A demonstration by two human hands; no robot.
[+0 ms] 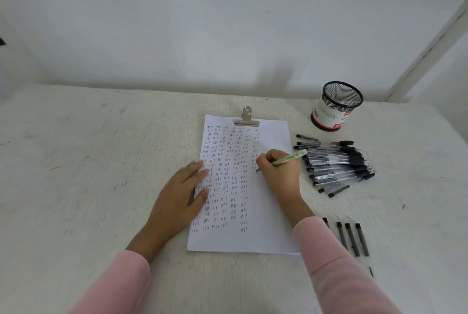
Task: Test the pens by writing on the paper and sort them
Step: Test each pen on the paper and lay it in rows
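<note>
Green pen (288,159) gripped in right hand (277,170), tip on paper (268,214) — left hand (182,194) flat, fingers released, at 9 o'clock; black pens (336,164) heaped at 3 o'clock.

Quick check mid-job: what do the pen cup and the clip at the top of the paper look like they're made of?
Pen cup: looks like black wire mesh, probably metal, since light shows through its wall; a white and red label wraps its lower part.
Clip: looks like metal with a dull silver finish, judging by its grey sheen and thin, bent shape.

Head camera looks forward and down, close over the table (101,161).
</note>
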